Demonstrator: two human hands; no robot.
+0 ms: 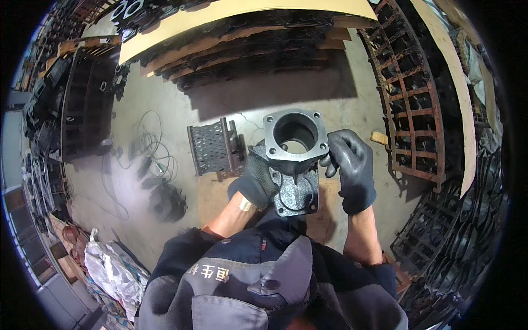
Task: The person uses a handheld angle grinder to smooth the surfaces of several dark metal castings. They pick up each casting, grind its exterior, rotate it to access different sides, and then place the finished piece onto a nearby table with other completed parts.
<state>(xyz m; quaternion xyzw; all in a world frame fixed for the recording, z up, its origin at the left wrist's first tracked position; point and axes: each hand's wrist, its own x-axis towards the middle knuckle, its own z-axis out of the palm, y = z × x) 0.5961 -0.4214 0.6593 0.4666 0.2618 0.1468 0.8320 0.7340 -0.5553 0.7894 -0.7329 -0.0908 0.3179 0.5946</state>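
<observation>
A dark cast-metal housing (297, 190) is held up in front of my chest. Its square machined flange (272, 137) faces up, with a large round bore and a bolt hole at each corner; a second, rougher flange hangs below on my side. My left hand (257, 175), in a dark coated glove, grips the housing from its left side, fingers partly hidden behind it. Beside the flange's right corner is my gloved right hand (352, 165), its fingers curled in and close against the metal edge. Whatever those fingers pinch, if anything, is hidden.
A wooden surface (209, 198) lies below the housing. Beyond it stands a small metal mesh rack (209, 148). Cable loops (159, 148) and a dark casting (168, 201) lie on the left floor. Stacked parts on boards (264, 33) fill the back; a rusty cage (410, 113) stands right.
</observation>
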